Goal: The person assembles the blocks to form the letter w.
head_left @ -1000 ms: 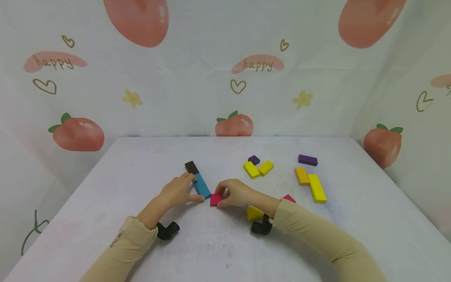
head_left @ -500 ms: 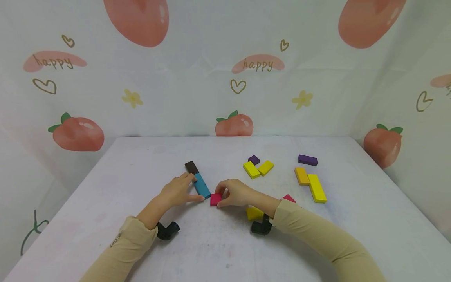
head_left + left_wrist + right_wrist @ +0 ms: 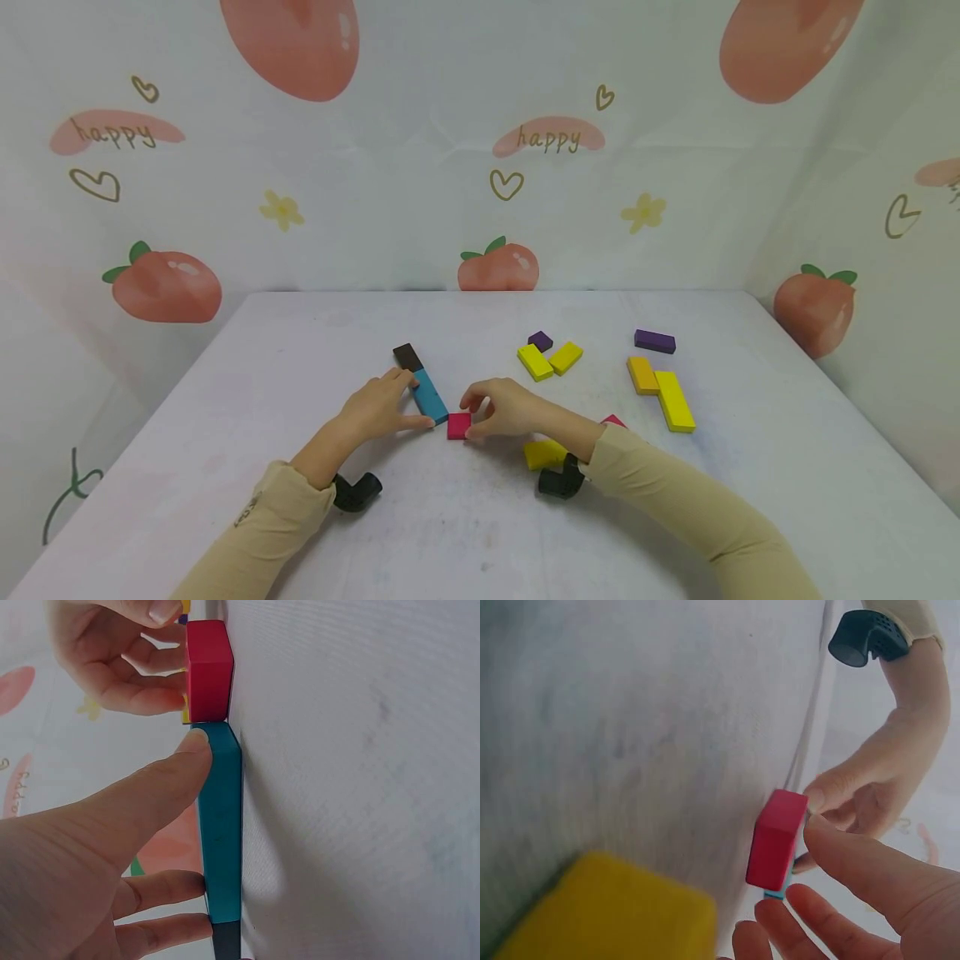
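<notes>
In the head view, a blue rectangular block [image 3: 430, 397] lies at mid-table, its far end meeting a dark brown block [image 3: 408, 357]. A small red block [image 3: 459, 426] sits at its near end. My left hand [image 3: 375, 406] rests on the blue block; the left wrist view shows the thumb by the red-block end and two straight fingers touching toward the dark end. My right hand [image 3: 507, 407] is beside the red block, fingers loosely bent and spread. In the right wrist view its thumb is very close to the red block [image 3: 778, 840]; contact is unclear there.
A yellow block [image 3: 545, 455] and a partly covered red piece [image 3: 614, 420] lie by the right forearm. Farther back are two yellow blocks [image 3: 536, 362] with a small purple one [image 3: 540, 340]. At right are orange [image 3: 642, 375], long yellow [image 3: 676, 402] and purple [image 3: 655, 341] blocks.
My right hand has loosened from the red block and shifted slightly right and away, its fingers lifting. The left hand and the blocks have stayed in place.
</notes>
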Demonstrator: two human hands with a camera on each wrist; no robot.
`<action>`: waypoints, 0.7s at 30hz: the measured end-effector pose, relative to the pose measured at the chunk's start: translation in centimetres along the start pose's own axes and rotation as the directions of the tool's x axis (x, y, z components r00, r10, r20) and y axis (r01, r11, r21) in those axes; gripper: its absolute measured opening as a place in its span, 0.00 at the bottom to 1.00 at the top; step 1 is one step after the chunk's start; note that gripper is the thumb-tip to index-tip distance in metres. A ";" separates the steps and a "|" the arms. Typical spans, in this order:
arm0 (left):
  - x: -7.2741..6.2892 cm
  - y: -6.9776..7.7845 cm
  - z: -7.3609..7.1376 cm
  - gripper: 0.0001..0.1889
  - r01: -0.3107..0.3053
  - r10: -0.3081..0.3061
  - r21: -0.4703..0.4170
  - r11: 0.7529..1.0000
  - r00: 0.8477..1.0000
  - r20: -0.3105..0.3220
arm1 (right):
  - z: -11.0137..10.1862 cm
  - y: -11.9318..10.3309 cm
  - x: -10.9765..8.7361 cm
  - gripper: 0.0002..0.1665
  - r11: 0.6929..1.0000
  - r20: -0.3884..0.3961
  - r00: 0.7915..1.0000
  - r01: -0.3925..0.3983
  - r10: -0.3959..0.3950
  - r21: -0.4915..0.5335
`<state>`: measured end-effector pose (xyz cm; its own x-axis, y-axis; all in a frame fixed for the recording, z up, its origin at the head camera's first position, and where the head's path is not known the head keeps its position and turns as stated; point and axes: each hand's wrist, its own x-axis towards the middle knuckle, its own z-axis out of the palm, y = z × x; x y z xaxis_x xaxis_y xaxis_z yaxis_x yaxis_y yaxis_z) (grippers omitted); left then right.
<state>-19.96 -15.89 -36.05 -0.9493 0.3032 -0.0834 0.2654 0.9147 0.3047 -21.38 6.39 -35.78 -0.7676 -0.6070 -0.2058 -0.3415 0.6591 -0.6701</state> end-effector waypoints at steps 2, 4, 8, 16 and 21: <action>0.0 0.1 0.0 0.34 0.003 -0.003 0.001 1.000 1.000 0.001 | -0.3 0.0 -0.2 0.20 1.000 -0.002 1.000 -0.001 0.001 0.000; -0.1 0.1 -0.1 0.34 0.005 -0.005 0.000 1.000 1.000 0.002 | -0.5 0.1 -0.3 0.19 1.000 -0.006 1.000 -0.004 0.004 0.000; -0.1 0.1 -0.1 0.34 0.008 -0.008 -0.001 1.000 1.000 0.003 | -1.0 0.5 -0.3 0.19 1.000 -0.021 1.000 -0.022 0.022 0.000; -0.2 0.2 -0.1 0.33 0.002 -0.002 0.002 1.000 1.000 0.003 | -3.0 1.7 -0.7 0.20 0.998 -0.077 0.996 0.051 -0.054 -0.032; -0.2 0.2 -0.2 0.33 -0.007 0.007 -0.005 1.000 1.000 0.001 | -4.8 2.7 -0.9 0.21 0.990 -0.131 0.984 0.114 -0.123 -0.077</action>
<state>-19.70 -15.82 -35.80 -0.9472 0.3098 -0.0823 0.2711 0.9112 0.3104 -24.17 10.87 -33.99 -0.7838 -0.6204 -0.0266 -0.4677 0.6180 -0.6319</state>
